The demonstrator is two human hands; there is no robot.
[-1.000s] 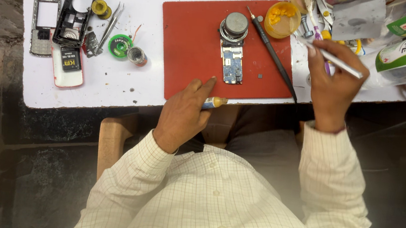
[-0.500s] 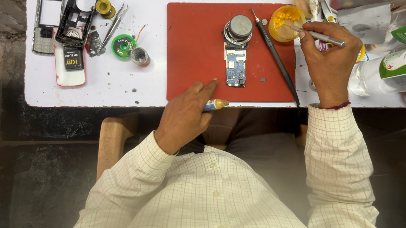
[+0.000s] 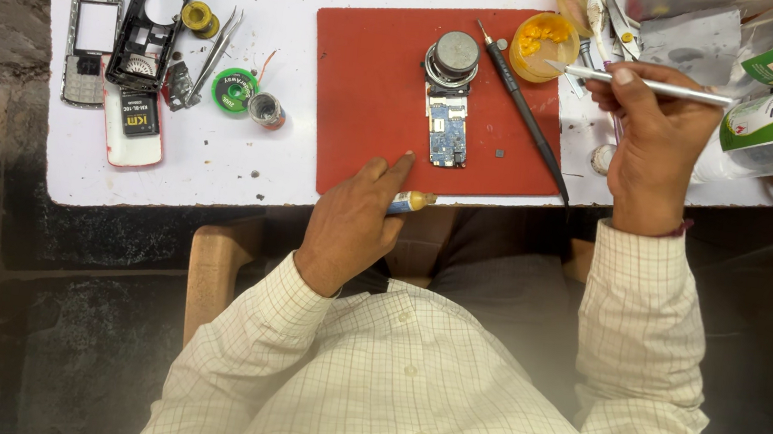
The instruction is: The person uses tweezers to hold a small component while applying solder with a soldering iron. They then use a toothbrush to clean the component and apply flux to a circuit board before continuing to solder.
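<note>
The right hand (image 3: pixel 658 140) pinches a thin silver tool (image 3: pixel 645 82) well right of the circuit board (image 3: pixel 446 130), which lies on the red mat (image 3: pixel 371 91) just ahead of the left hand (image 3: pixel 358 219). That left hand, fingers curled around a small tube (image 3: pixel 410 202), would do well to steady the board while the tool tip comes in low and light.

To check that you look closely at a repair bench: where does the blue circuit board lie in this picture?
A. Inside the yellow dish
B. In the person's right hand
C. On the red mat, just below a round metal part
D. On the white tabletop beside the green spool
C: the blue circuit board lies flat on the red mat, directly below the round metal part, with neither hand touching it.
</note>
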